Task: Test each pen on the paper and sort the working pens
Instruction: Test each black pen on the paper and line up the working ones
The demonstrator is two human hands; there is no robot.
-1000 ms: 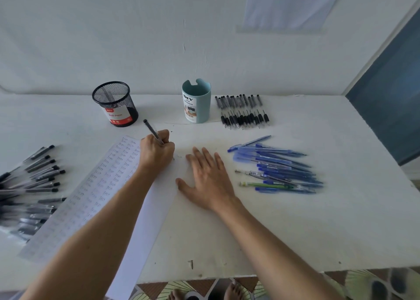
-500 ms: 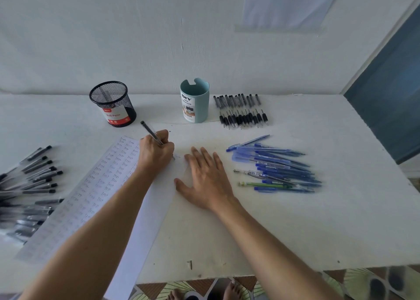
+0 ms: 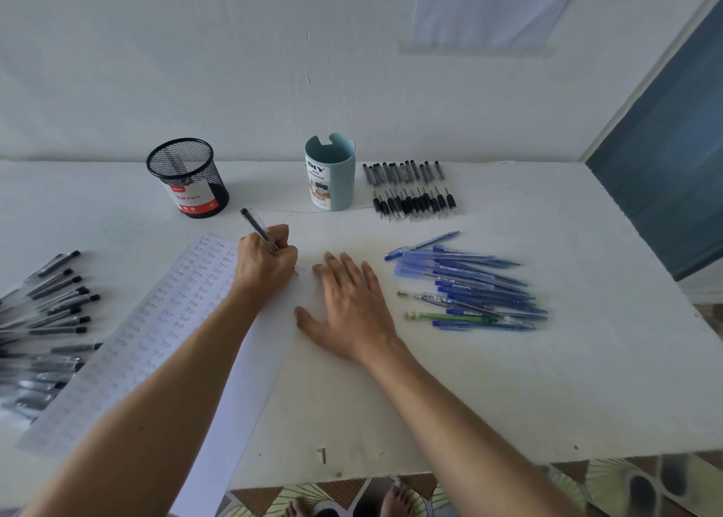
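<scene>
One light, stiff, slim black plastic pen (image 3: 256,228), frame centre, pinched low on barrel by curled left hand (image 3: 266,270) fingers; right hand (image 3: 352,309) fingers straight, flat beside white paper sheet (image 3: 250,379).

A home room — bare feet (image 3: 396,497), patterned floor tiles (image 3: 610,481).

White wall (image 3: 195,66) beyond your left hand (image 3: 266,266), pale sheet (image 3: 489,8) taped up. Blue-grey panel (image 3: 665,164) well right of your right hand (image 3: 352,309). Patterned floor (image 3: 587,485) below the white table (image 3: 547,399) edge.
</scene>
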